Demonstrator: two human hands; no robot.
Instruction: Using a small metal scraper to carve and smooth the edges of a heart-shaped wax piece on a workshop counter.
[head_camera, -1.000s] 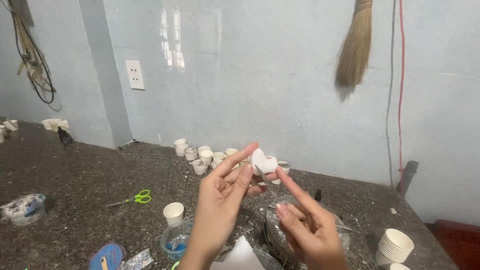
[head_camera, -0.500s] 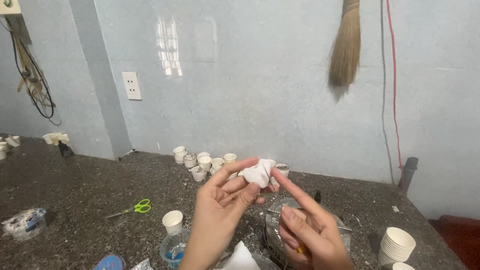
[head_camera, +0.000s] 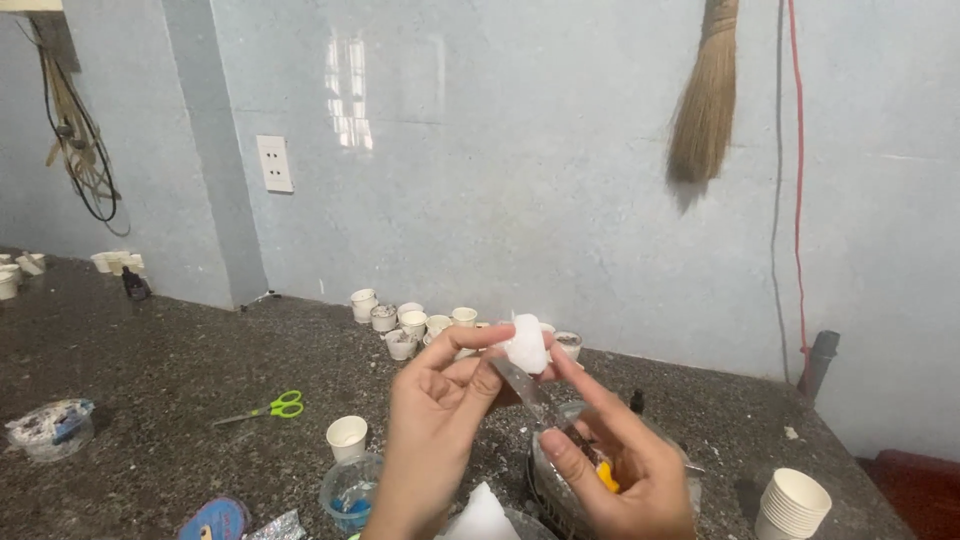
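My left hand (head_camera: 440, 420) is raised over the counter and pinches a small white wad (head_camera: 525, 345) between thumb and forefinger. A thin clear strip (head_camera: 522, 388) runs down from the wad between both hands. My right hand (head_camera: 625, 465) is just to the right, its forefinger stretched up and touching the wad. Its other fingers curl around a small yellow object (head_camera: 605, 478). A clear plastic container (head_camera: 548, 480) sits right below and behind that hand, partly hidden.
On the dark speckled counter (head_camera: 180, 360) lie green scissors (head_camera: 275, 407), a paper cup (head_camera: 347, 437), a clear cup with blue liquid (head_camera: 350, 495) and a cup stack (head_camera: 795, 503). Several small cups (head_camera: 410, 325) line the wall. A broom (head_camera: 705, 100) hangs above.
The white wad has come down a little and been turned in my left fingers. My right forefinger stays against it. The view has shifted slightly.
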